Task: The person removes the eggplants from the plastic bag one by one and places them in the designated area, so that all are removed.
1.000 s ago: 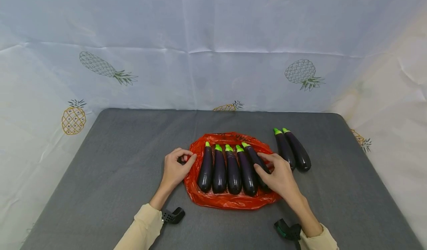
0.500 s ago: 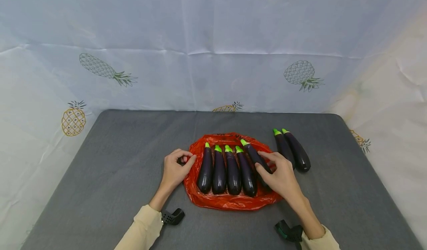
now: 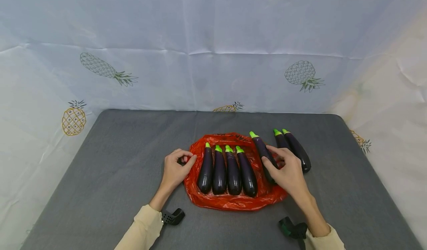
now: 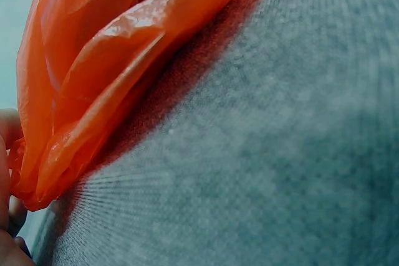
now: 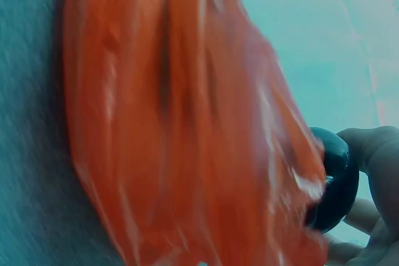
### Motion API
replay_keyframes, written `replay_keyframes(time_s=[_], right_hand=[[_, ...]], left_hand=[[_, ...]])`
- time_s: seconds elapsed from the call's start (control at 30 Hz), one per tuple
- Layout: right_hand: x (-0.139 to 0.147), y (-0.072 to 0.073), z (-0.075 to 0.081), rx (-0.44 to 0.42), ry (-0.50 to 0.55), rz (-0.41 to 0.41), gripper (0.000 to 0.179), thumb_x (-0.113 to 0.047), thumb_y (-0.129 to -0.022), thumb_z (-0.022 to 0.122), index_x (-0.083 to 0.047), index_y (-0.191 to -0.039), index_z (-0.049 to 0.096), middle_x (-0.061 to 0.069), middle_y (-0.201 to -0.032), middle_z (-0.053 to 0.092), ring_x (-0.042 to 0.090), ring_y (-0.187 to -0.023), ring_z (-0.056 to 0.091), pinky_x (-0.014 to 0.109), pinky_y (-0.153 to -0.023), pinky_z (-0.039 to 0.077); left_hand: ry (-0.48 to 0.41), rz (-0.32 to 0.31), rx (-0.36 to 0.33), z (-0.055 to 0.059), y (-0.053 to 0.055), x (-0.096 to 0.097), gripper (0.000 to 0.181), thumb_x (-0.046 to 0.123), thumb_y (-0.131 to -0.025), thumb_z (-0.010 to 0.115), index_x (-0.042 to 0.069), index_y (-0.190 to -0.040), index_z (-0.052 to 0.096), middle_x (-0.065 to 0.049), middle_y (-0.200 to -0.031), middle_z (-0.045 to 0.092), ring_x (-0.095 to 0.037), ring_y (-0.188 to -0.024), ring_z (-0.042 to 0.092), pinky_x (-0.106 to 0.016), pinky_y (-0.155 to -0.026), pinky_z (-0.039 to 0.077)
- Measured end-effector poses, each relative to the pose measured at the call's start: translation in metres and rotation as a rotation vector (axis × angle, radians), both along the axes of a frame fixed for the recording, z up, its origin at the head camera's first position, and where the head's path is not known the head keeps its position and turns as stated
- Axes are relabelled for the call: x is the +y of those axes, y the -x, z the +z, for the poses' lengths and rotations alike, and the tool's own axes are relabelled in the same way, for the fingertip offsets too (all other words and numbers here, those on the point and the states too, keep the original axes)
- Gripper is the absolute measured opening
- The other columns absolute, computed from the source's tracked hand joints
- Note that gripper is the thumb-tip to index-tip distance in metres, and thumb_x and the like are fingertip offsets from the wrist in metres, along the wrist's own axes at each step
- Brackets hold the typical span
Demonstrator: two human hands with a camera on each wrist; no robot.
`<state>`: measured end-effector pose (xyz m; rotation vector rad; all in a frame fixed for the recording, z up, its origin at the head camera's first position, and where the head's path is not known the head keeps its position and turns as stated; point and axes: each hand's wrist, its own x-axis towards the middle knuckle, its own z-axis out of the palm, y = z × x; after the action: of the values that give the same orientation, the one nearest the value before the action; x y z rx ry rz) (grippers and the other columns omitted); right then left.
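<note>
Several dark purple eggplants (image 3: 233, 172) with green stem ends lie side by side on a red plastic bag (image 3: 223, 203) spread over the table. At the bag's left edge, my left hand (image 3: 175, 168) pinches the plastic between thumb and fingers; the left wrist view shows the gathered red film (image 4: 93, 98) there. My right hand (image 3: 287, 170) grips one more eggplant (image 3: 261, 148) over the bag's right side, tilted and apart from the row. In the right wrist view that eggplant's rounded end (image 5: 336, 179) shows between thumb and fingers, partly behind the bag.
Two eggplants (image 3: 298, 151) lie on the grey table (image 3: 126, 150) to the right of the bag, one partly hidden by my right hand. A pineapple-print cloth (image 3: 200, 75) hangs behind the table and along its sides.
My right hand has moved right with its eggplant, away from the row and toward the two eggplants on the table. The bag's right edge has shifted slightly outward. My left hand stays put.
</note>
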<state>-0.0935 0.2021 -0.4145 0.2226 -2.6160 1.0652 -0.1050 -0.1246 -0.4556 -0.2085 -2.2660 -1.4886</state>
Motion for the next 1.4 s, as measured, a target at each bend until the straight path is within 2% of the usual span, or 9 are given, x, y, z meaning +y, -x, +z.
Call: replay_keyframes(time_s=[0.2,0.37,0.43,0.63,0.7,1.0,1.23,1.4], right_hand=[[0.013,0.005,0.006,-0.005,-0.031,-0.061,0.036,-0.012,-0.089,0.076,-0.004,-0.124,0.072,0.017,-0.105,0.070,0.023,-0.080,0.066,0.015,-0.069,0.050],[0.024,0.007,0.010,0.006,-0.033,-0.108,0.037,-0.012,-0.089,0.076,-0.002,-0.125,0.071,0.021,-0.109,0.069,0.023,-0.081,0.064,0.007,-0.069,0.045],[0.028,0.007,0.011,0.016,-0.023,-0.117,0.038,-0.011,-0.089,0.076,-0.002,-0.126,0.071,0.022,-0.110,0.068,0.020,-0.081,0.062,0.004,-0.069,0.042],[0.039,0.009,0.013,0.040,-0.009,-0.145,0.039,-0.012,-0.089,0.076,-0.002,-0.127,0.071,0.023,-0.111,0.068,-0.004,-0.080,0.052,0.000,-0.070,0.040],[0.042,0.011,0.013,0.043,-0.004,-0.158,0.039,-0.012,-0.089,0.076,-0.002,-0.127,0.071,0.023,-0.111,0.068,-0.009,-0.080,0.050,0.000,-0.069,0.040],[0.057,0.015,0.009,0.050,0.017,-0.241,0.039,-0.009,-0.088,0.075,0.000,-0.125,0.071,0.025,-0.111,0.067,-0.017,-0.079,0.048,-0.003,-0.070,0.037],[0.066,0.017,0.010,0.051,0.011,-0.288,0.040,-0.010,-0.088,0.076,-0.001,-0.126,0.071,0.026,-0.113,0.067,-0.008,-0.082,0.049,-0.003,-0.070,0.035],[0.074,0.018,0.008,0.042,0.024,-0.313,0.040,-0.010,-0.088,0.075,-0.001,-0.127,0.071,0.026,-0.115,0.066,-0.021,-0.081,0.042,-0.003,-0.071,0.034]], left_hand=[[-0.004,0.001,-0.004,0.000,0.001,0.000,0.011,-0.006,-0.081,0.078,0.000,-0.076,0.072,-0.013,-0.065,0.054,-0.032,-0.062,0.050,-0.022,-0.060,0.037],[0.000,0.000,-0.004,0.000,0.000,0.000,0.011,-0.006,-0.081,0.079,0.000,-0.076,0.072,-0.013,-0.065,0.054,-0.031,-0.062,0.050,-0.020,-0.061,0.036],[0.001,0.000,-0.004,0.000,0.000,0.000,0.011,-0.006,-0.081,0.079,0.000,-0.076,0.072,-0.013,-0.065,0.054,-0.031,-0.062,0.050,-0.019,-0.061,0.036],[0.002,0.000,-0.006,0.000,0.000,0.000,0.010,-0.006,-0.081,0.079,0.000,-0.076,0.072,-0.012,-0.066,0.054,-0.030,-0.062,0.050,-0.016,-0.061,0.035],[0.004,0.000,-0.004,0.000,0.000,0.000,0.010,-0.005,-0.082,0.079,0.000,-0.076,0.072,-0.013,-0.066,0.054,-0.029,-0.062,0.050,-0.015,-0.062,0.034],[0.001,-0.005,0.005,0.002,-0.001,0.001,0.010,-0.007,-0.081,0.079,-0.001,-0.076,0.072,-0.013,-0.065,0.054,-0.032,-0.062,0.050,-0.020,-0.060,0.037],[0.001,-0.003,0.010,0.003,0.000,0.001,0.011,-0.007,-0.081,0.079,-0.001,-0.075,0.072,-0.014,-0.065,0.054,-0.033,-0.061,0.050,-0.020,-0.060,0.037],[-0.003,-0.004,0.011,0.002,-0.001,0.001,0.010,-0.008,-0.080,0.078,-0.002,-0.076,0.072,-0.014,-0.065,0.054,-0.033,-0.061,0.050,-0.017,-0.060,0.035]])
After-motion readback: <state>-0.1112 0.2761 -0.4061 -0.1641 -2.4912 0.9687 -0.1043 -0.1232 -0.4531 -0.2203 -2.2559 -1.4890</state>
